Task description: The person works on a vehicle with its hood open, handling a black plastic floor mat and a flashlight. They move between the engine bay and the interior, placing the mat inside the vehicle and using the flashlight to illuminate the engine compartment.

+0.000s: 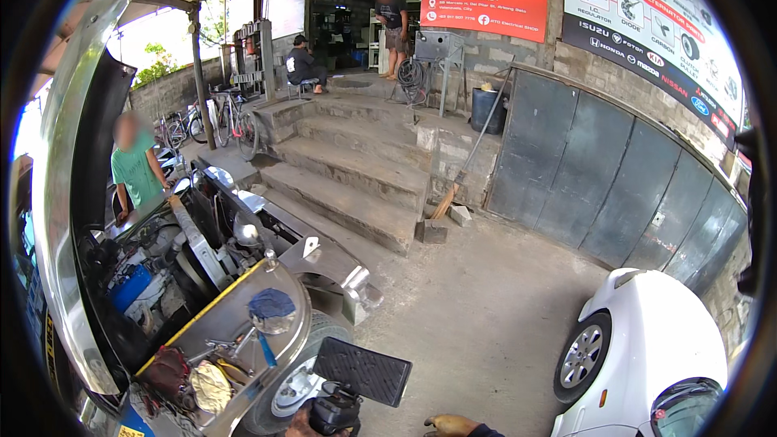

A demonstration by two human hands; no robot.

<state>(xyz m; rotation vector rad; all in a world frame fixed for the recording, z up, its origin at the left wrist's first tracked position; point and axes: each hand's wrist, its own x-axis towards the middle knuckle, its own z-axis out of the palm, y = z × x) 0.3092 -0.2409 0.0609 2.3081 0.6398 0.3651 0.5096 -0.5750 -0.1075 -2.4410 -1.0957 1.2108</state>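
At the lower edge, my left hand (299,424) is closed around a bulky black object (334,411), whose kind I cannot make out. A flat black ribbed panel (364,371) lies just beyond it, over the edge of the vehicle's front wheel (295,388); whether the two are joined I cannot tell. My right hand (451,424) is farther right, partly cut off by the lower edge, with its fingers reaching left and nothing visible in them. On the metal fender (279,279) rest a blue cloth (272,304), a blue-handled tool (267,350), several metal tools and crumpled gloves (212,387).
The raised hood (69,194) stands over an exposed engine bay (150,275), with a person in green (139,166) beyond. Concrete steps (348,170) rise ahead toward two people. A white car (655,340) stands right, near grey metal doors (599,162). A shovel (433,231) leans by the steps.
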